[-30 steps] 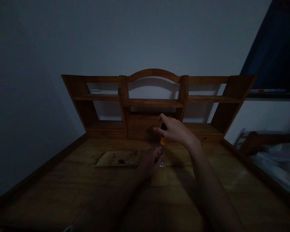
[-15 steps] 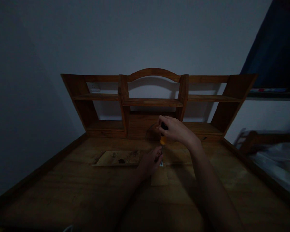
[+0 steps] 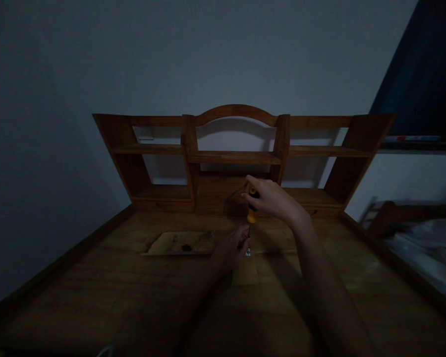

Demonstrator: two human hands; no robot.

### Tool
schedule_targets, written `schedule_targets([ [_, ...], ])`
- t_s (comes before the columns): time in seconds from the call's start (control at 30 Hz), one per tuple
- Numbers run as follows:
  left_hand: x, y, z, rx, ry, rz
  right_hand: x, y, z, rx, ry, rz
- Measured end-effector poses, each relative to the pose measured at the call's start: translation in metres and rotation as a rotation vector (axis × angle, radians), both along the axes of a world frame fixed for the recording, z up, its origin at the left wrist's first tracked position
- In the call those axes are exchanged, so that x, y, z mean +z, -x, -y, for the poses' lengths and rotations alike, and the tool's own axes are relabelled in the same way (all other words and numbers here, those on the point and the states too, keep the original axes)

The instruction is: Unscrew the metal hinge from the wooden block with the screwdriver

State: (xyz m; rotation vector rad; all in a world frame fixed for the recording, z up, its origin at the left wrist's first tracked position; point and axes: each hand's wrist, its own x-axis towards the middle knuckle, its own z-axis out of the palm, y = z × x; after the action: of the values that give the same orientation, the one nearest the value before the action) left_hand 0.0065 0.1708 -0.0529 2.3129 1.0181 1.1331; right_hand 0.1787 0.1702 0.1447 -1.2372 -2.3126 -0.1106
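Observation:
My right hand [image 3: 269,198] is closed round the black and yellow handle of a screwdriver [image 3: 251,217], which stands roughly upright with its shaft pointing down. My left hand [image 3: 232,245] is closed low beside the shaft, its fingers curled close to the tip; what they grip is dark and partly hidden. Just below the fingertips shows a small shiny metal plate [image 3: 248,252] with a dark hole or screw in it. It lies at the far end of a pale wooden piece [image 3: 245,273] on the desk.
The wooden desk top [image 3: 141,292] has a raised rim on its sides. A worn, pale patch [image 3: 178,244] with a dark hole lies left of my hands. Behind stands a wooden shelf unit [image 3: 236,157] against the wall. At right is a pile of whitish plastic [image 3: 427,253].
My right hand's fingers have shifted slightly round the screwdriver handle, showing more of its yellow. My left hand, the metal plate and the wooden piece stay in place.

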Motion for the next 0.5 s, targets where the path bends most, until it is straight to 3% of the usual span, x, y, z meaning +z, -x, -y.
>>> schedule_targets([
  [0.3, 0.006, 0.0011, 0.0026, 0.009, -0.003, -0.017, 0.0027, 0.0024, 0.0041, 0.031, 0.05, -0.063],
  [0.5, 0.0051, 0.0004, 0.0031, 0.019, 0.004, -0.017, 0.0045, 0.0005, 0.0072, -0.087, 0.037, 0.014],
])
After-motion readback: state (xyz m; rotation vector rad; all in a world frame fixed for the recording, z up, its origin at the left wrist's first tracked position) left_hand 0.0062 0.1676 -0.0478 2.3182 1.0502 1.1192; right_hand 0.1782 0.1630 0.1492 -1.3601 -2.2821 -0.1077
